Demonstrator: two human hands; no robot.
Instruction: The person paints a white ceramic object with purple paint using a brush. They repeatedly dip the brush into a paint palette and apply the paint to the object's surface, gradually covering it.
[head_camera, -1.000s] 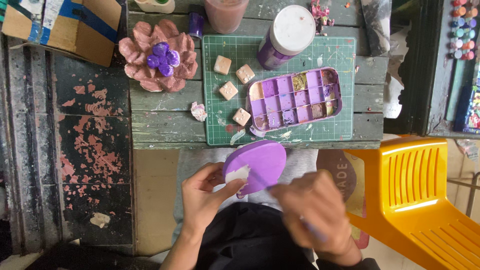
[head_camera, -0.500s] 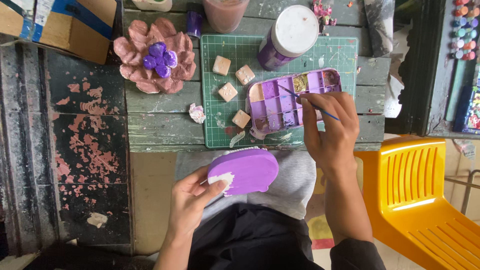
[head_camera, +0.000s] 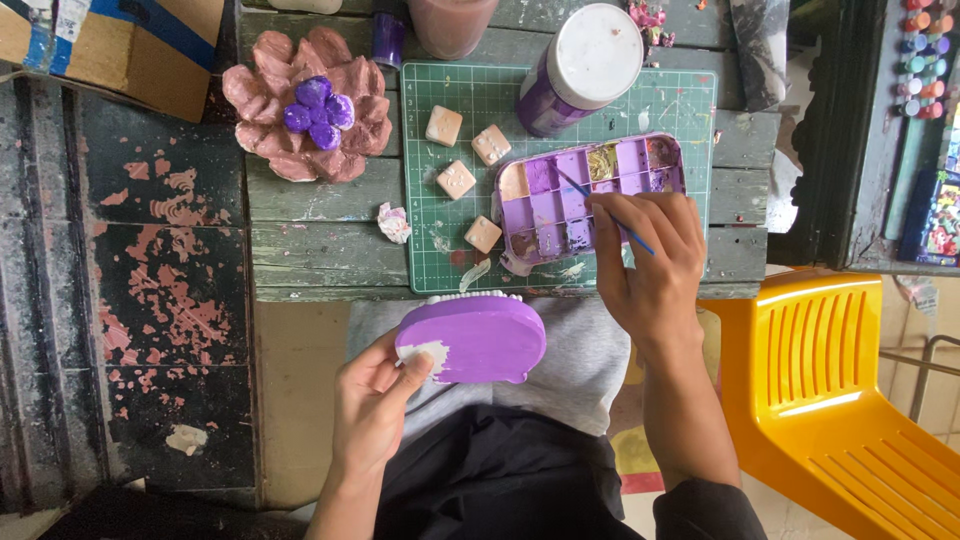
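Left hand (head_camera: 372, 400): near, over the lap, fingers curled around the left end of a purple oval piece (head_camera: 472, 338), thumb pressed on its one bare white patch; the piece is held level, just near of the table edge. Right hand (head_camera: 648, 262): reaching over the table edge, fingers pinched shut on a thin blue brush (head_camera: 612, 215), its tip down in a purple well of the palette (head_camera: 588, 197). Palette: a rectangular tray of many small wells, mostly purple, a few tan or gold, lying on the right part of a green cutting mat (head_camera: 440, 180). Four small tan cubes (head_camera: 456, 179), dotted like dice though too small to be sure, scattered on the mat left of the palette. Purple jar (head_camera: 583, 65) with a white lid, far side of the mat, just beyond the palette. Pink clay flower (head_camera: 308, 102) with a purple centre, left of the mat on the worn wooden table (head_camera: 320, 230). Crumpled paper scrap (head_camera: 394, 222) just beside the mat's left edge. Cardboard box (head_camera: 120, 45) at far left. Yellow plastic chair (head_camera: 840, 400) at near right.
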